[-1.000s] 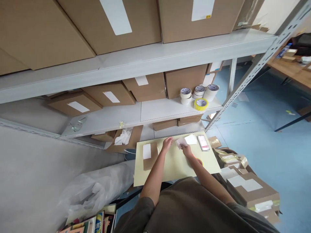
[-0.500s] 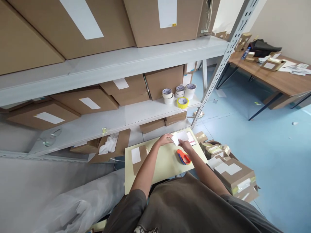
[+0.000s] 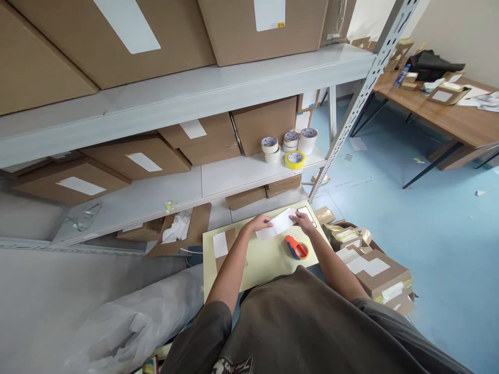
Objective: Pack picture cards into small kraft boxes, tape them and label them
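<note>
White paper (image 3: 283, 222) is stretched between my two hands above a pale yellow table (image 3: 265, 262). My left hand (image 3: 260, 223) pinches its left end, and my right hand (image 3: 303, 222) grips the right end. Just below the paper lies an orange and blue tape dispenser (image 3: 297, 248) holding a roll of tape. A flat brown cardboard piece with a white label (image 3: 220, 244) rests at the table's left, partly covered by my left forearm. Beyond my right hand, another white sheet (image 3: 307, 214) lies at the table's far right corner.
A metal shelf (image 3: 234, 179) with large cardboard boxes stands ahead, tape rolls (image 3: 295, 159) near its right end. Cardboard boxes (image 3: 380, 270) are piled on the floor to the right. Wrapped plastic material (image 3: 156, 311) lies at the lower left. A wooden desk (image 3: 440, 111) stands farther right.
The paper has shifted slightly left, and my right hand has moved from its near edge to its right end. More of the sheet beyond is uncovered. The view has shifted a little.
</note>
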`<state>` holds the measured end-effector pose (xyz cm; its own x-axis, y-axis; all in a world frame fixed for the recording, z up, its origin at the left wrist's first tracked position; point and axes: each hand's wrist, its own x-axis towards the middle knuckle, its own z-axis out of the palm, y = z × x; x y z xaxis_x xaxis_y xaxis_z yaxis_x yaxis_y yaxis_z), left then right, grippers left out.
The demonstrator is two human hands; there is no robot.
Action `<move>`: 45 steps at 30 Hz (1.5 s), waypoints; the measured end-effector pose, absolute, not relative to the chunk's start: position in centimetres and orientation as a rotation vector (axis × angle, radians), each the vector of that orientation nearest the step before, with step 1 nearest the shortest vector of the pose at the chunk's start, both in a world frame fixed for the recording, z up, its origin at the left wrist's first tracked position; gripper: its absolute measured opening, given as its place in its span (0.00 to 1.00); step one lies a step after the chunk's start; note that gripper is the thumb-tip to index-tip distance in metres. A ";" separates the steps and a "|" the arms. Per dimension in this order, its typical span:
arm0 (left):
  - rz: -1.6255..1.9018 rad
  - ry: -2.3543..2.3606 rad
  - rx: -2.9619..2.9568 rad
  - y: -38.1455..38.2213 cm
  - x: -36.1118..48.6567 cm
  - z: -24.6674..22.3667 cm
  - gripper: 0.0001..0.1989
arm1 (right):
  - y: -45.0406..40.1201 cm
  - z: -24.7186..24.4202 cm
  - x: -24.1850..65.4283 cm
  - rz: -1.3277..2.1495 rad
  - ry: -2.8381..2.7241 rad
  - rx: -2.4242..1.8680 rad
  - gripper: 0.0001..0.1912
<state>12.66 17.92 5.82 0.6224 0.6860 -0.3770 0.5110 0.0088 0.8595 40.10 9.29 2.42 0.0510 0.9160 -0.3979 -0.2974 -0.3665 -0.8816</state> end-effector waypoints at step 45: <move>1.272 1.429 0.683 2.0 -7.4 6.7 0.34 | 7.3 6.8 13.7 1.654 -1.370 -1.231 0.21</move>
